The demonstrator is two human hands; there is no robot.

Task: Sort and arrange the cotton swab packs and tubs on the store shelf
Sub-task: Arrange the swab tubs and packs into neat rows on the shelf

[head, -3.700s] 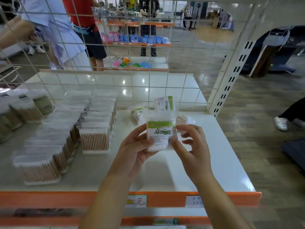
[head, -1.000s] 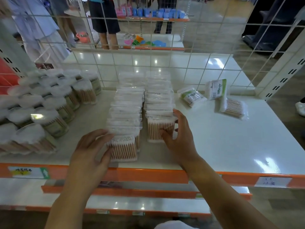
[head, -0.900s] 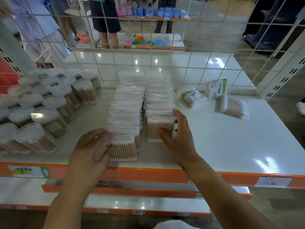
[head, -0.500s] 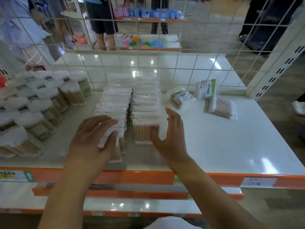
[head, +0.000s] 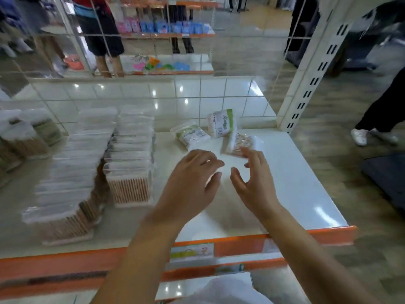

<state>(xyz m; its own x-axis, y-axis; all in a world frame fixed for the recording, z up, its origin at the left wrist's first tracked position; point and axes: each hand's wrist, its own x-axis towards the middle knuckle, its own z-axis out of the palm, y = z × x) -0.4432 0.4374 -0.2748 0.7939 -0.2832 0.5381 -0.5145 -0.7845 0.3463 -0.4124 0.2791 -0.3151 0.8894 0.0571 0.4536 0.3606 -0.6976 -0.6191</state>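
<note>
Hovering over white shelf (head: 302,183) near right front corner: left hand (head: 190,183) and right hand (head: 254,181), fingers spread, holding nothing; three loose swab packs (head: 238,143) near back edge; boxed swab rows (head: 129,159) left; round tubs (head: 26,137) far left; picture blurred

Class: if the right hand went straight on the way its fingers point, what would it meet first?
Probably the clear swab pack lying flat just beyond the right hand; blur makes depth uncertain.
</note>
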